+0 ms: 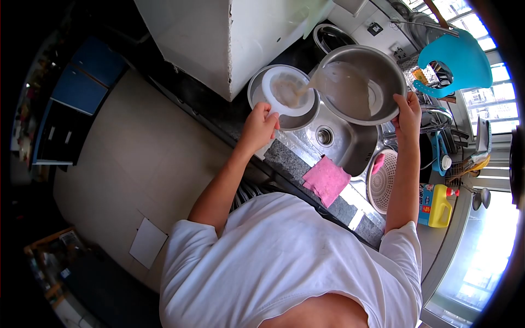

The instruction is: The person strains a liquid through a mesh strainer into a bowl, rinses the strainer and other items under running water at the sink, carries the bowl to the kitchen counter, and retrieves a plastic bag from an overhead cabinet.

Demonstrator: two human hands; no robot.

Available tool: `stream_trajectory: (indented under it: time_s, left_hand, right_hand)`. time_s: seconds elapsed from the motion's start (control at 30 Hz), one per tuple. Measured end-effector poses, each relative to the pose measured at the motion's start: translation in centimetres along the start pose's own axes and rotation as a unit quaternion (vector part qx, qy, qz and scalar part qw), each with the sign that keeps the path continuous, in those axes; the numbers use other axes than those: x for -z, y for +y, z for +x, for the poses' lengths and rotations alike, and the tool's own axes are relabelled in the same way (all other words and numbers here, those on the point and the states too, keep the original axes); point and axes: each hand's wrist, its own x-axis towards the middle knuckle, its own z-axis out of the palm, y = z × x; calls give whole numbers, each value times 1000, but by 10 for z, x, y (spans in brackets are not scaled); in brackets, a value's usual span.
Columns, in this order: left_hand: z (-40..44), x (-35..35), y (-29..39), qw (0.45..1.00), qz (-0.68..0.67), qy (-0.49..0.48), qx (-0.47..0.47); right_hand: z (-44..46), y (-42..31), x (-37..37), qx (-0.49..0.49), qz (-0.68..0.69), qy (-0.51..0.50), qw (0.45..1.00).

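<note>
My left hand (259, 127) is closed on the rim of a white round strainer (268, 86). The strainer rests over or just above a steel bowl (299, 123) beside the sink; which of the two I cannot tell. With my right hand (408, 113) I grip the rim of a large steel basin (391, 71), tilted to the left above the sink. Cloudy brownish liquid (344, 87) runs from the basin's lip into the strainer. Some of it has collected in the strainer.
Below the basin lies the steel sink (350, 143) with its drain. A pink cloth (327, 180) hangs over the counter's front edge. Right of it are a perforated colander (381, 186) and a yellow jug (439, 206). A white cabinet (202, 38) stands at the left.
</note>
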Motion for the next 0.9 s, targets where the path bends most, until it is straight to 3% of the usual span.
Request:
stream_trajectory:
  time_s: [0.9]
  left_hand:
    - [3, -2, -8, 1000, -15, 1, -7]
  right_hand:
    - [-4, -10, -4, 5, -17, 5, 1000]
